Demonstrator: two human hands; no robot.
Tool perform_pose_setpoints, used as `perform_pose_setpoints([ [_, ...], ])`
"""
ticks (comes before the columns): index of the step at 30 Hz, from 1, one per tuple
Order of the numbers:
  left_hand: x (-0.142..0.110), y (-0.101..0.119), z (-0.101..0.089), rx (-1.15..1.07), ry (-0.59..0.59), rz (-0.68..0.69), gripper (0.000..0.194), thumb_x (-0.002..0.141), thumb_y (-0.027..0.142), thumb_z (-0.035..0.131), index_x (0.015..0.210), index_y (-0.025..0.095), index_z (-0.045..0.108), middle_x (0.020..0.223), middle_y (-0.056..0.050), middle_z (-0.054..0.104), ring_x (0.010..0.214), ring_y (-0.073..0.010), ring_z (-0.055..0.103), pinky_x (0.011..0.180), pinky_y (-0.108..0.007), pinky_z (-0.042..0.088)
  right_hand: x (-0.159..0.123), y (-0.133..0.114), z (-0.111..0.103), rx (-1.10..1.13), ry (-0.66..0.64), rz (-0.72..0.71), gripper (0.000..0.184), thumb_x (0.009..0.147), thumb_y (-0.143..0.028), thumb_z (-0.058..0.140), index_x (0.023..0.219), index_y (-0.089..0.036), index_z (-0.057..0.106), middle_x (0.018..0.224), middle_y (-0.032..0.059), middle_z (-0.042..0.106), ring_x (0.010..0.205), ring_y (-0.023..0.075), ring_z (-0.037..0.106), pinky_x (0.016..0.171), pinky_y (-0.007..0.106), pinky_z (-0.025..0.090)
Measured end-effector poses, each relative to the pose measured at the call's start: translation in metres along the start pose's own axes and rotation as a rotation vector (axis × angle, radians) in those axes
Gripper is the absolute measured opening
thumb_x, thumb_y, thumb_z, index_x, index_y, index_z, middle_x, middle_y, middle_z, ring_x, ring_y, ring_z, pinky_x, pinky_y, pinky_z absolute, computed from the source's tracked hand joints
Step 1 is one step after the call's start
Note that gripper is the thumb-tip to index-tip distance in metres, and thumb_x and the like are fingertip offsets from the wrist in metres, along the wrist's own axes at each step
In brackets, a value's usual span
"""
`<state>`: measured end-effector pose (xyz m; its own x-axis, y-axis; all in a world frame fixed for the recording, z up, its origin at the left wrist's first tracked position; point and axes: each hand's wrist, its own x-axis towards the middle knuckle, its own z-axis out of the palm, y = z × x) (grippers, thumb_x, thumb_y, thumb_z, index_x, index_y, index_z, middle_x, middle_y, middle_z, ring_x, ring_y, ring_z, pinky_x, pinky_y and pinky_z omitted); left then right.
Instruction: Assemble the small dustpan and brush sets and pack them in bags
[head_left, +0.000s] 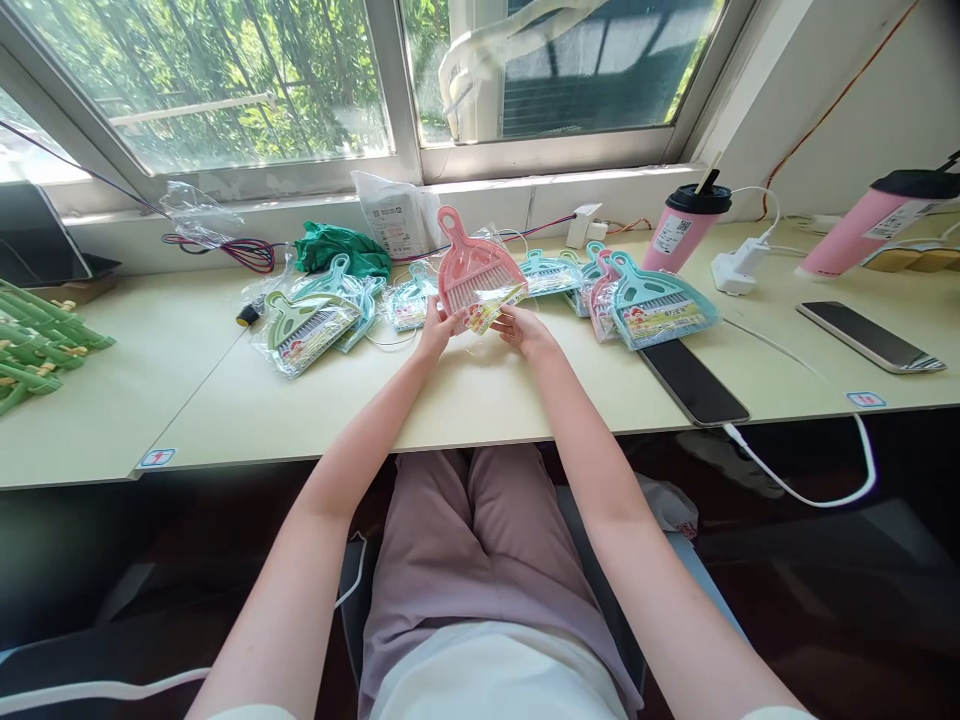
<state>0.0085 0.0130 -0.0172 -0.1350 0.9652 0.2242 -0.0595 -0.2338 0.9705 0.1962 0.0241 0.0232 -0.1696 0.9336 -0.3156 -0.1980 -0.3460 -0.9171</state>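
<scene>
A pink mini dustpan and brush set in a clear plastic bag stands tilted on the desk in front of me. My left hand grips its lower left edge. My right hand pinches the bag's lower right corner by the printed label. To the left lie a green set and teal sets in bags. More bagged teal and pink sets are piled to the right.
A black phone with a white cable lies right of my hands, another phone farther right. Two pink cups stand at the back right. Green plastic parts sit at the far left. Wires and bags line the windowsill.
</scene>
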Motion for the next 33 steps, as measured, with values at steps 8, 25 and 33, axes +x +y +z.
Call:
perform_pose_setpoints([
  [8, -0.002, 0.004, 0.000, -0.022, -0.007, 0.006, 0.062, 0.074, 0.047, 0.090, 0.112, 0.026, 0.045, 0.107, -0.006, 0.080, 0.105, -0.0288, 0.078, 0.095, -0.048, 0.062, 0.008, 0.007, 0.011, 0.216, -0.073, -0.054, 0.019, 0.108, -0.023, 0.053, 0.105, -0.021, 0.072, 0.084, 0.0041, 0.077, 0.087, 0.0175, 0.076, 0.089, 0.031, 0.066],
  [25, 0.002, 0.007, 0.003, -0.121, 0.033, -0.001, 0.066, 0.074, 0.054, 0.091, 0.114, 0.026, 0.046, 0.111, -0.005, 0.078, 0.114, -0.0277, 0.077, 0.101, -0.046, 0.062, -0.010, 0.005, 0.021, 0.357, -0.270, -0.184, 0.025, 0.099, -0.007, 0.053, 0.109, -0.023, 0.071, 0.100, 0.0018, 0.083, 0.102, 0.0122, 0.079, 0.105, 0.024, 0.061],
  [33, 0.000, 0.008, 0.004, -0.161, 0.031, 0.015, 0.066, 0.074, 0.053, 0.090, 0.114, 0.028, 0.043, 0.120, -0.005, 0.077, 0.117, -0.0247, 0.075, 0.099, -0.041, 0.061, -0.024, 0.005, 0.035, 0.325, -0.357, -0.205, 0.026, 0.094, -0.014, 0.067, 0.117, -0.027, 0.067, 0.109, 0.0007, 0.083, 0.108, 0.0161, 0.079, 0.106, 0.032, 0.063],
])
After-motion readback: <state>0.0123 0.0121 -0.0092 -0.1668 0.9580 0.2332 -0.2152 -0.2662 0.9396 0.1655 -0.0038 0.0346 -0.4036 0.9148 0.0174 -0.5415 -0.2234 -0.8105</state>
